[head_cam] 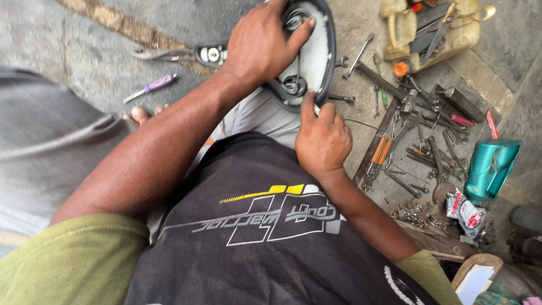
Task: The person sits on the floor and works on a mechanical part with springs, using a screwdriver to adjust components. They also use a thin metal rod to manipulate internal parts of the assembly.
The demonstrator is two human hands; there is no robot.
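Left hand [261, 46] lies spread over the top of an upturned bicycle saddle [316, 53] on our lap, steadying it. Our right hand [322, 138] pinches closed on its near rim, working the edge. Spanners and pliers [420, 133] lie scattered within reach on the ground at right.

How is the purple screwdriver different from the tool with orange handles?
The purple screwdriver is small with one straight handle, while the orange-handled tool is bigger with two handles. The screwdriver lies alone, away from both hands; the orange one lies among many tools. Both rest on the ground.
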